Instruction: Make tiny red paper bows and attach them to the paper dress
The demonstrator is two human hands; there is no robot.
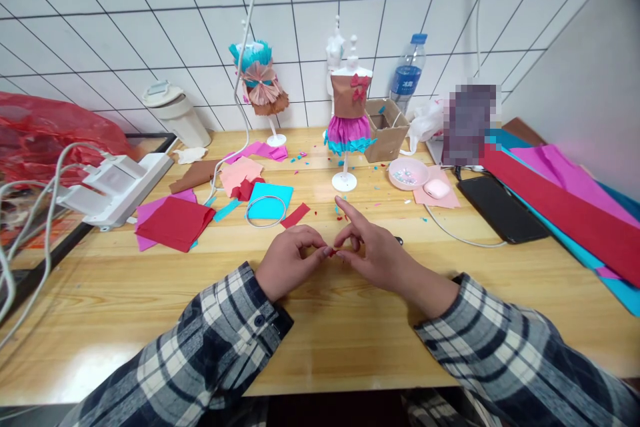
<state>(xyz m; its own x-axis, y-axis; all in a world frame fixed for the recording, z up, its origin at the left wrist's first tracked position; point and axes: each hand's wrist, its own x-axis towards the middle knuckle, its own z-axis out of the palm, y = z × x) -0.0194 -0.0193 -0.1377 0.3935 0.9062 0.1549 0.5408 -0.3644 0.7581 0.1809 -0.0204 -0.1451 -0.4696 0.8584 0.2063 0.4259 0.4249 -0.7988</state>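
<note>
Between the fingertips of my left hand [293, 259] and my right hand [373, 255] is a small piece of red paper [332, 252], mostly hidden by the fingers. Both hands pinch it just above the wooden table; my right index finger points away from it. Behind my hands stands a small dress form [353, 97] on a white base, dressed in a brown top with red bows and a magenta skirt edged in turquoise. To the left lie a turquoise paper square [277, 195] with a silver wire ring [247, 215] over it, a red strip [296, 215] and red sheets [175, 223].
A second dressed form [263, 83], a cardboard box [387, 137] and a water bottle [406, 77] stand along the tiled wall. A pink dish of beads [407, 175], an earbud case [437, 188] and a phone [503, 208] lie right. A power strip [125, 190] with cables sits left.
</note>
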